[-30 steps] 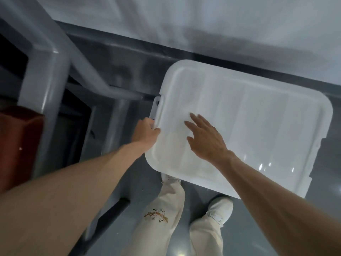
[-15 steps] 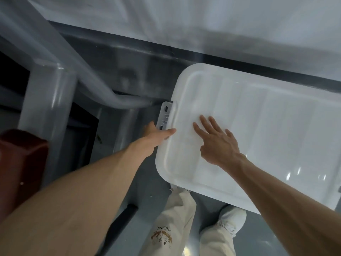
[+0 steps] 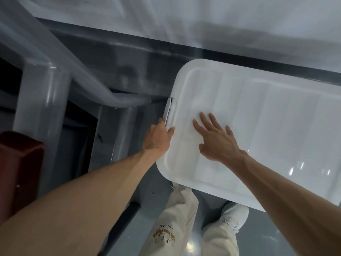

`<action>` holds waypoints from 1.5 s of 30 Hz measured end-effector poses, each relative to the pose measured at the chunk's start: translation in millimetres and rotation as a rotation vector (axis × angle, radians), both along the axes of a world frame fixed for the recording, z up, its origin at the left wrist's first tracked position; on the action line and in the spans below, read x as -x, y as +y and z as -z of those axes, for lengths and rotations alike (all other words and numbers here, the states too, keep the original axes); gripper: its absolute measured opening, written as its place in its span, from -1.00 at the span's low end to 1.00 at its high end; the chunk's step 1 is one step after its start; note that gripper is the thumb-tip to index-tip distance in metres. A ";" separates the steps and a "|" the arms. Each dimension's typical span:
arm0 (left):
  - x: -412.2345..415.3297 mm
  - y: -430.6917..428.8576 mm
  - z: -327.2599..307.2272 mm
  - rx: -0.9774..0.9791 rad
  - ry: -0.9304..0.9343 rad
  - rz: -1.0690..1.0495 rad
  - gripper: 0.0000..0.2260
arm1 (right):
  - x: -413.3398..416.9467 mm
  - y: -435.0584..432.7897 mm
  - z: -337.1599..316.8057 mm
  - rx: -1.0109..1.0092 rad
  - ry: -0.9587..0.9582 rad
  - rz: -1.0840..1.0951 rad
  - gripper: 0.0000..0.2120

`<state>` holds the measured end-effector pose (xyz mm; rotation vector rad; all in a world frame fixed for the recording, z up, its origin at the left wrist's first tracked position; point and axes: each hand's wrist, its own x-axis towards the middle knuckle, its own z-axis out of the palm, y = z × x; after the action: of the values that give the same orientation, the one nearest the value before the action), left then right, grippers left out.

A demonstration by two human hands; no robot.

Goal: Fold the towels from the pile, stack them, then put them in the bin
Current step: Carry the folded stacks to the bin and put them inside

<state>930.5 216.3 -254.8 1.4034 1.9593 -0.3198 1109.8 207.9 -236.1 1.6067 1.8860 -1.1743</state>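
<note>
While right hand (image 3: 215, 143) lies spread flat on bin lid (image 3: 267, 126), left hand (image 3: 158, 139) pinches lid rim just below latch (image 3: 168, 112).

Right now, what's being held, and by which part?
Left hand pinches the white plastic bin lid at its short edge beside the latch; right hand rests flat on it.

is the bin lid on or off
On: the white lid lies flat with no opening showing, right hand flat on it, left hand at the end latch. Whether it is clipped, cannot tell.
</note>
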 end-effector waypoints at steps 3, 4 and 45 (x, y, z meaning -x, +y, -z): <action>-3.8 -1.5 -0.9 -0.023 0.031 0.026 -0.58 | 4.1 -2.0 0.1 -0.007 0.002 0.009 -0.20; -4.3 -1.9 -0.9 -0.023 0.034 0.036 -0.57 | 4.1 -2.2 0.3 -0.009 0.001 0.008 -0.19; -268.6 -104.5 3.5 -0.016 0.128 1.079 0.01 | -298.0 -137.5 29.2 -0.044 0.049 1.423 -0.11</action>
<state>1199.1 111.8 -258.4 2.3855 1.1026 -0.8776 1407.9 70.4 -265.3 3.0286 0.5162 -1.5560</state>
